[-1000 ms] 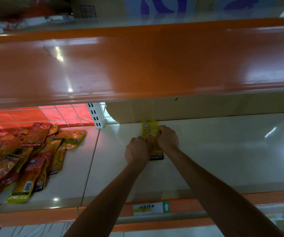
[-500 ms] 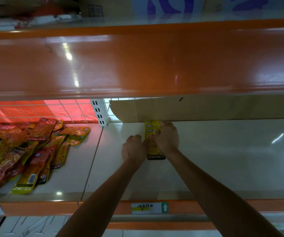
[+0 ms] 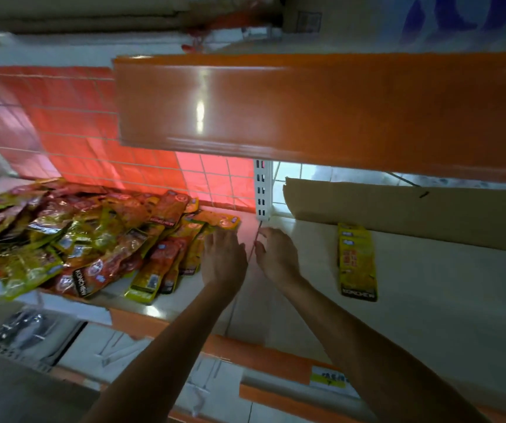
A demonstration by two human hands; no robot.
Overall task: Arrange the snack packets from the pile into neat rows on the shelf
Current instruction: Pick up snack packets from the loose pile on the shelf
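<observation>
Restocking: empty left hand [image 3: 222, 257], fingers relaxed, hovers at edge of loose heap of red and yellow foil snack packets [image 3: 78, 239]. Right hand [image 3: 276, 254] just beside, loosely curled, empty. Flat yellow packets [image 3: 357, 264] lie well apart on pale shelf [image 3: 444, 300]. Advice: pinch one edge packet, lay flush alongside.

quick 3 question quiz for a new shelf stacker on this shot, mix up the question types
1. True or false: the yellow packets lie flat on the shelf, their far end at the cardboard.
2. Seen from the person, the pile lies: A) left of the yellow packets, B) right of them, C) on the orange shelf above.
3. Fill in: of the left hand and the right hand, the ___ one is nearer the pile.

Key: 1 true; 2 A; 3 left.
</observation>
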